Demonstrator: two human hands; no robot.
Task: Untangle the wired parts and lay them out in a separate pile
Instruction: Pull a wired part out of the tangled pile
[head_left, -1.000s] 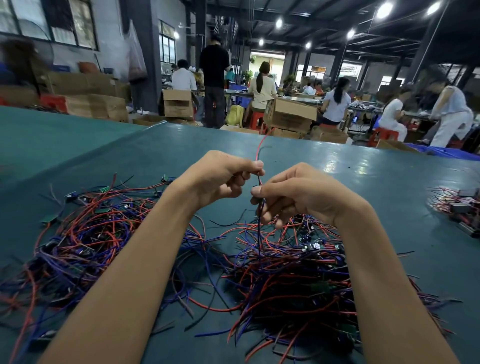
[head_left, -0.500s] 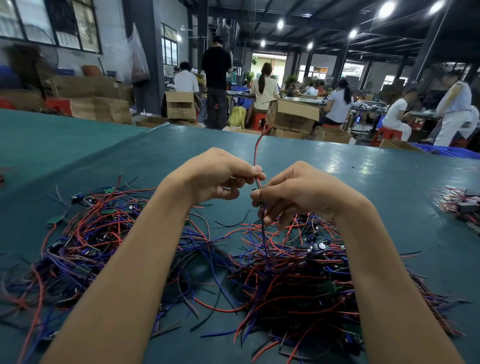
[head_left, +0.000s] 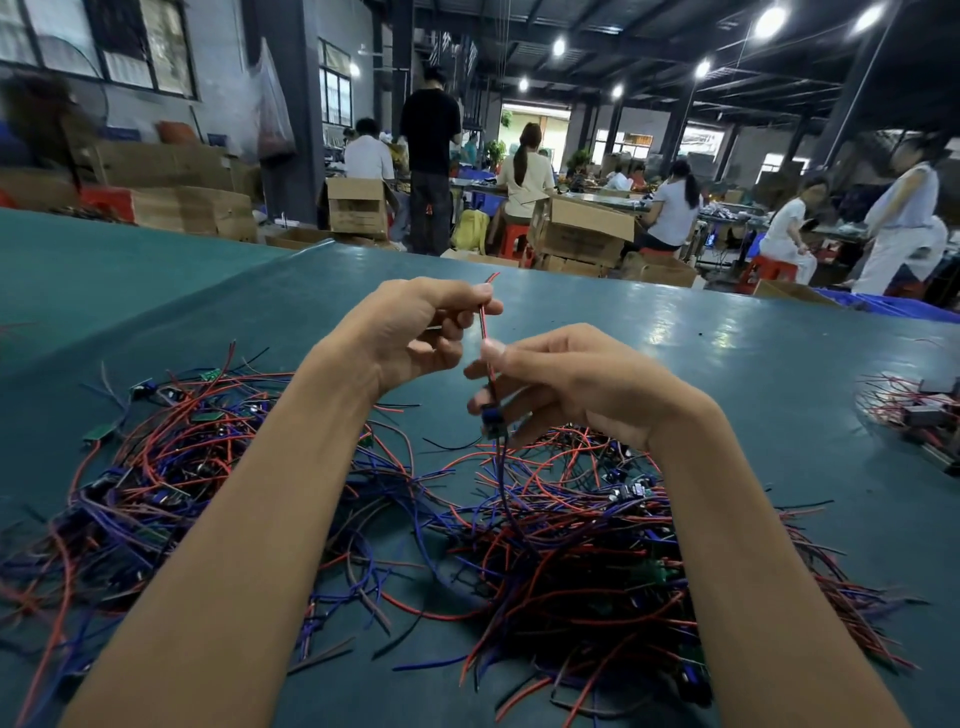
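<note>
1. Presently, one wired part (head_left: 485, 327) is held upright above the counter (head_left: 727, 338); its red-and-dark lead is pinched near the top by the fingers (head_left: 467, 297) of the left hand (head_left: 410, 332), and just below that by the thumb and forefinger of the right hand (head_left: 571, 384)
2. A small blue component (head_left: 491, 415) is seen hanging under the right hand; from it a dark lead trails down into the tangled heap (head_left: 597, 551) under the right forearm
3. The part is judged to be held high and taut so that its tail can be drawn clear of the heap; with two grips close together, the lead can be straightened or fed through one hand while it is steadied by the other
4. A looser spread (head_left: 156, 467) of red and blue leads with small green boards is noted under the left forearm, just beside the heap; it is probably the laid-out pile, though this cannot be told for certain
5. The counter is covered in teal sheeting, slightly glossy, with lamp glare at the far right; a third cluster (head_left: 914, 410) of wired parts is seen at the right edge, well apart
6. Beyond the counter a workshop hall is recorded: cardboard boxes (head_left: 582, 228), red stools (head_left: 511, 239), people (head_left: 524, 176) seated at benches, one standing, round ceiling lamps (head_left: 769, 23), windows at left
</note>
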